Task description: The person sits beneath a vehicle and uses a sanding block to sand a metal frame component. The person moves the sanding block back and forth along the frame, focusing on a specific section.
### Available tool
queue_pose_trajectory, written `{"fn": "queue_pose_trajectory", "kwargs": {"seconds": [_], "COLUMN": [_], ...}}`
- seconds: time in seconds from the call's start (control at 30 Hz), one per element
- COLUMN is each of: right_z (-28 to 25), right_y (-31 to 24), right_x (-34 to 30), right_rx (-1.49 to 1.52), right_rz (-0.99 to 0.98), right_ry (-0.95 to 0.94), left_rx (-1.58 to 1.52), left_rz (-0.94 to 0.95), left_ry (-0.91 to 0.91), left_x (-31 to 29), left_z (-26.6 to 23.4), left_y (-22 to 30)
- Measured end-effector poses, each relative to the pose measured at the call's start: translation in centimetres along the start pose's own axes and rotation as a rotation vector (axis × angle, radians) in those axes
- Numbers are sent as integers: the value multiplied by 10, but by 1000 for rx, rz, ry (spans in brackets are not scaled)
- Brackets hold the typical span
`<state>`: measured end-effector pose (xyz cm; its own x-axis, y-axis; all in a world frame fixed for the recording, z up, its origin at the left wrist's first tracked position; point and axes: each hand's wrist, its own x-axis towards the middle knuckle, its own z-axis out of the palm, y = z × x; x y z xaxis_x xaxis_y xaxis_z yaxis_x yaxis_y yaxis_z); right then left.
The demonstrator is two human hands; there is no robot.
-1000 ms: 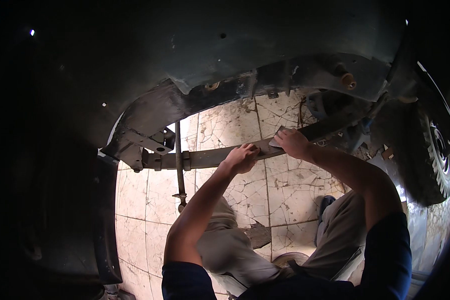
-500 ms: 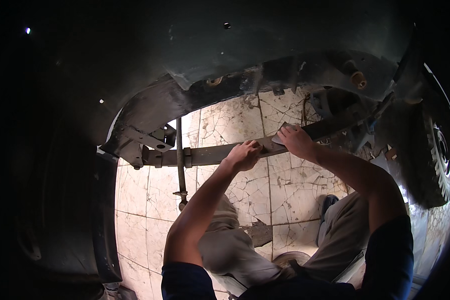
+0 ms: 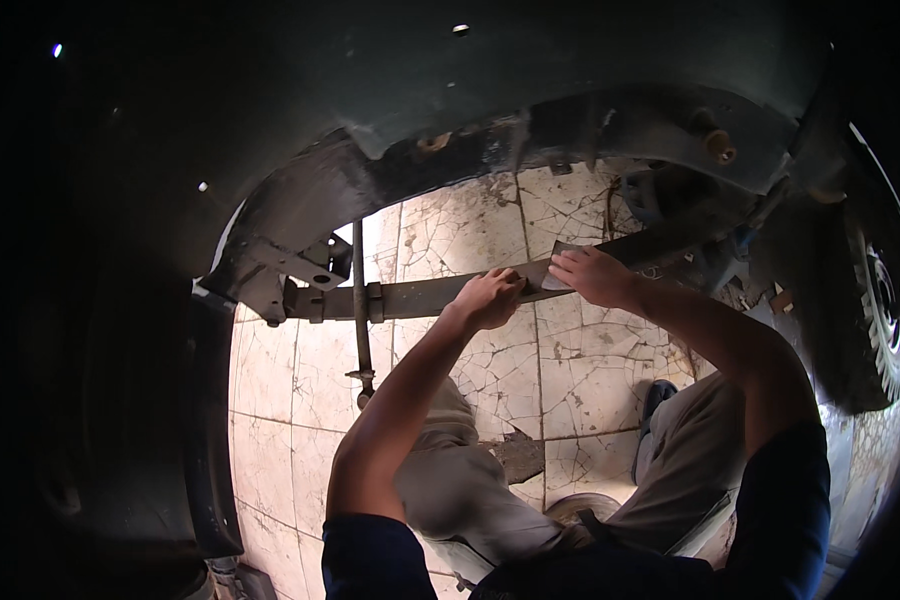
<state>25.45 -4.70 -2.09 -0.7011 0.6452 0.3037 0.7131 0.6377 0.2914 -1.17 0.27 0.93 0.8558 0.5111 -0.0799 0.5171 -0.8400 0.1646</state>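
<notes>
A long, slightly curved steel leaf spring [image 3: 420, 298] runs across under the vehicle body. My left hand [image 3: 488, 298] is closed around it near the middle, fingers curled over the top. To the right, my right hand [image 3: 592, 276] presses a small folded sheet [image 3: 553, 283] flat against the spring's face. The sheet is dark on one part and pale grey on another, like sandpaper. The fingertips of my right hand lie over the sheet and partly hide it. A narrow gap separates the two hands.
A dark frame rail [image 3: 440, 170] arches above the spring. At left, a thin upright rod [image 3: 360, 300] crosses it beside a metal clamp [image 3: 375, 302]. A toothed wheel [image 3: 885, 315] stands at far right. Cracked tiles [image 3: 470, 400] cover the floor.
The view has tilted slightly, so the frame and spring sit a little higher. My right hand and the sheet have shifted slightly along the spring; my left hand keeps its grip.
</notes>
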Motion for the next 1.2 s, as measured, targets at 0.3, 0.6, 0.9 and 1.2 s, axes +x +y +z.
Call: {"fn": "queue_pose_trajectory", "kwargs": {"seconds": [0.3, 0.6, 0.9, 1.2], "right_z": [-1, -1, -7, -5], "right_y": [-4, 1, 3, 12], "right_x": [3, 4, 9, 1], "right_rx": [22, 81, 182, 143], "right_rz": [97, 130, 275, 40], "right_ry": [-49, -97, -316, -151], "left_rx": [8, 22, 53, 35], "left_rz": [-18, -22, -33, -5], "left_ry": [-34, -57, -77, 7], "left_x": [2, 2, 4, -1], "left_z": [0, -5, -3, 4], "left_y": [1, 2, 4, 1]}}
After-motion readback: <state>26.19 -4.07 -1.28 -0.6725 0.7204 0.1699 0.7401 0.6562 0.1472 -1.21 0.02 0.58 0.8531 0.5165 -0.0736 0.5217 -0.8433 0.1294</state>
